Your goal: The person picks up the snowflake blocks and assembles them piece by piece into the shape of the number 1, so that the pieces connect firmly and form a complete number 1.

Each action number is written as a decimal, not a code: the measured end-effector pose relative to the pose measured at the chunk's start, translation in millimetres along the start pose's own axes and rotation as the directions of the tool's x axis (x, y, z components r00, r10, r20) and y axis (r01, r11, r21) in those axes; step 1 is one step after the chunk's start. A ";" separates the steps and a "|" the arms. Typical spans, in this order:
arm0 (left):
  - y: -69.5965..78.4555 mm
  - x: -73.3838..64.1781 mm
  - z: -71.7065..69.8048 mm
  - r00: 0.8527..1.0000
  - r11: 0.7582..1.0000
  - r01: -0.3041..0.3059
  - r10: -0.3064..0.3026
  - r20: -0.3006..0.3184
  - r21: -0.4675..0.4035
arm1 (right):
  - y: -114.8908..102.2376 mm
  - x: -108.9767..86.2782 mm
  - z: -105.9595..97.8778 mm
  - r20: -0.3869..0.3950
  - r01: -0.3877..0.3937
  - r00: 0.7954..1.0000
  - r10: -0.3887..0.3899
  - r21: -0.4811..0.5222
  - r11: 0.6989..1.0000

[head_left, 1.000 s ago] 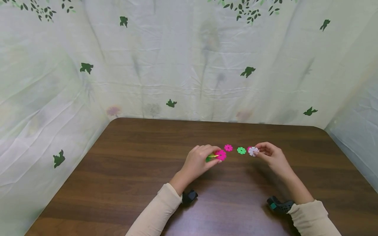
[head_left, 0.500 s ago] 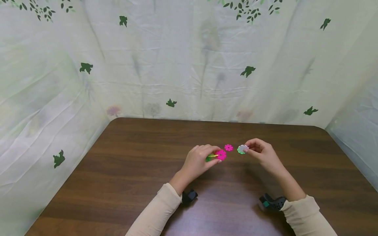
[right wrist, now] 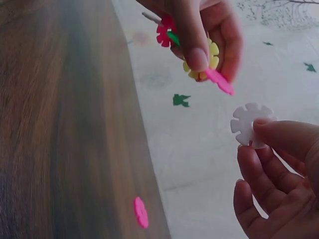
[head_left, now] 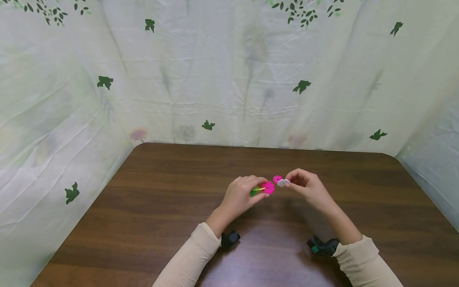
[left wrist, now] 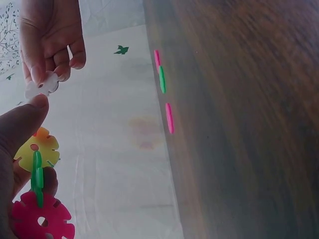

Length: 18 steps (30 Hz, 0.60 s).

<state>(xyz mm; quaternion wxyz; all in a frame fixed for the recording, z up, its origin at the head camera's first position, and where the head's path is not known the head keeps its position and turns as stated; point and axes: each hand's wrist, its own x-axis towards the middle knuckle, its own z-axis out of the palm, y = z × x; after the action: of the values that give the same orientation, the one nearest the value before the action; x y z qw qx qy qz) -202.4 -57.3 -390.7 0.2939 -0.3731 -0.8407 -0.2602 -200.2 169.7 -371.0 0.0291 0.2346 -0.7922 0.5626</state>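
Moved leftward since the earlier frame, above the tabletop to just right of centre in the head view, with the white disc in the right hand; no visible shift in the left hand. Clamped by right thumb and fingers at one rim, probably to leave the notches on the opposite side bare. On the left, fingers curled tight on a linked cluster: at the top of the right wrist view, a yellow disc under the thumb, a jutting pink disc edge-on towards the lower right, a green disc and a reddish-pink disc further up. Seemingly gripped near the middle for steadiness, with the jutting edge kept free of the fingers. In that view, a visible gap between white disc and jutting edge. Lying flat at the upper centre of the left wrist view, a loose green disc between two loose pink discs, perhaps laid out for easy picking; impossible to tell whether touching
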 end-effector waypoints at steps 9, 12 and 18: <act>0.0 0.1 0.4 1.000 1.000 -0.003 0.003 -0.020 -0.009 | -0.2 1.7 7.4 0.027 0.013 1.000 -0.013 -0.017 1.000; 0.2 0.2 0.4 1.000 1.000 -0.005 0.005 -0.022 -0.011 | 0.9 2.3 9.3 0.028 0.017 0.999 -0.016 -0.024 1.000; 0.0 0.4 0.0 1.000 1.000 -0.009 0.009 -0.017 -0.016 | 0.3 2.5 11.6 0.026 0.046 0.999 -0.046 -0.023 0.999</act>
<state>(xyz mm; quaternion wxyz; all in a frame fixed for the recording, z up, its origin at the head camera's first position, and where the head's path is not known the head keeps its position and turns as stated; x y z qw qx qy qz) -202.6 -57.0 -390.4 0.2989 -0.3770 -0.8344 -0.2690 -200.0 158.5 -374.7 0.0347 0.2596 -0.7936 0.5492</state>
